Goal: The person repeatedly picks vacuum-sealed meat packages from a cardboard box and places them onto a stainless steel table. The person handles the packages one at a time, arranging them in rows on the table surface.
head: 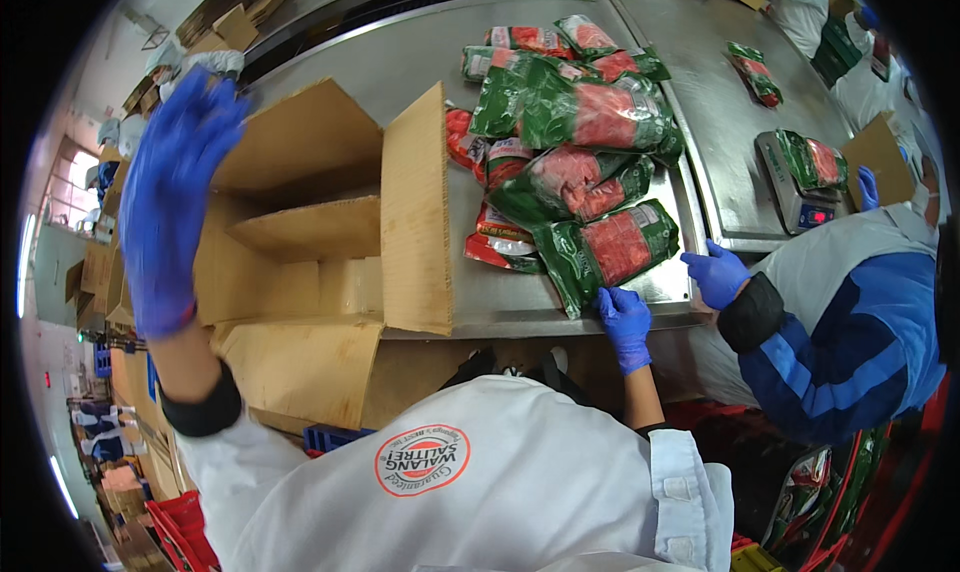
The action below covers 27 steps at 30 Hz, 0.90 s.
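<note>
My left hand, in a blue glove and blurred, is raised above the left side of an open cardboard box. Its fingers are apart and nothing shows in it. The box flaps stand spread, with one flap toward the packs. My right hand, also gloved in blue, is at the table's near edge with its fingers curled. It meets the lower edge of a green plastic pack of red meat; whether it grips the pack cannot be told. More green packs are heaped beyond, with a red pack partly underneath.
A co-worker's gloved hand is just right of mine. Farther right, a digital scale bears a green pack. Another pack lies on the adjoining steel table. A red crate is at lower left.
</note>
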### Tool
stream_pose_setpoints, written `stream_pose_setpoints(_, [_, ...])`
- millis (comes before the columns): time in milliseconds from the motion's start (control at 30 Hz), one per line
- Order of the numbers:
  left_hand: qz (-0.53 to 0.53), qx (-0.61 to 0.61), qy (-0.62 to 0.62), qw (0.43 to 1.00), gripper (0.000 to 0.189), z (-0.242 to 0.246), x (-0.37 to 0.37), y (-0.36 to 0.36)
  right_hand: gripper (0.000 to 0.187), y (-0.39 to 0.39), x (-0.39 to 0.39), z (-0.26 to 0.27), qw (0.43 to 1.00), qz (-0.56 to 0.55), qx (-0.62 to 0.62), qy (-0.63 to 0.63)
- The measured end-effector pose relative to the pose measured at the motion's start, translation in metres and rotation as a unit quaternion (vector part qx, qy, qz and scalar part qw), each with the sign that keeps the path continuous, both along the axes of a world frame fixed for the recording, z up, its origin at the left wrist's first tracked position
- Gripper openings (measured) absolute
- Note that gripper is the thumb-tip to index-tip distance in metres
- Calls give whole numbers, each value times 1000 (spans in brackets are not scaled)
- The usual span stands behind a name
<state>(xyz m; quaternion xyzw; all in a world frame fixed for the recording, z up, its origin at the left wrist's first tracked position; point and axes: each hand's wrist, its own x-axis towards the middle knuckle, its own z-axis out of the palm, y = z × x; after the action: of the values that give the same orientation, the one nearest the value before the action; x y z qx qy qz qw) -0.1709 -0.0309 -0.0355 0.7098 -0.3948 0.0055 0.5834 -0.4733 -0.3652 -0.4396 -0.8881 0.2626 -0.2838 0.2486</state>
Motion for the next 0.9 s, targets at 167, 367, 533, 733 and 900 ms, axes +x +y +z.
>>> stream_pose_setpoints(167, [440,227,-357,792,34,-55,-59,187,32,-15,3,14,916,26,374,-142])
stream_pose_setpoints(367, [728,227,-22,647,32,-257,-120,343,36,-38,-5,12,958,85,256,-96])
stream_pose_setpoints(533, [636,-35,-74,767,39,-246,-124,210,26,-41,-7,-24,993,104,-1,61])
stream_pose_setpoints(733, [621,0,-383,683,37,-205,-76,163,31,-38,-7,8,996,91,17,-2])
stream_pose_setpoints(900, [553,147,-473,670,40,-177,-28,156,35,-33,2,1,1000,27,-4,-8])
